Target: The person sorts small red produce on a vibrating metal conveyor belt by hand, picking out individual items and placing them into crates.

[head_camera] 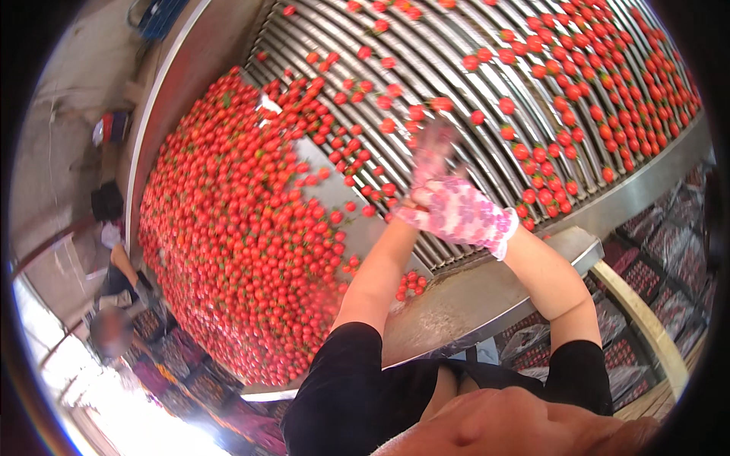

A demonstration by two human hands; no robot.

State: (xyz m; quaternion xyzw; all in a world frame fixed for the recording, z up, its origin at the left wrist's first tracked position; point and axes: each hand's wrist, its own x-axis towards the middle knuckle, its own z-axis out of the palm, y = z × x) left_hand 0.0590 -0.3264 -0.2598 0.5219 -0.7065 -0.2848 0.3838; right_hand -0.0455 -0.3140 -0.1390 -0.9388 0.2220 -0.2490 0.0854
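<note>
Both hands wear thin pink-and-white patterned gloves. My left hand (436, 148) is motion-blurred over the metal rollers (485, 154); its finger pose is unclear, and no object shows in it. Crossing over from the right, my right hand (459, 214) has its fingers bent at my left wrist, gripping the cuff of the left glove. Small red tomatoes (245, 228), some with green stems, lie heaped in a metal trough to the left of my arms. More tomatoes (576, 85) are spread over the rollers, densest at the right. A few lie near my left forearm.
A metal rim (145, 131) bounds the trough at left, and a metal ledge (456, 310) runs before my body. Packed crates (627, 353), partly under clear plastic, stand lower right beside a curved pale bar (641, 319). Another person (114, 330) is at lower left among crates.
</note>
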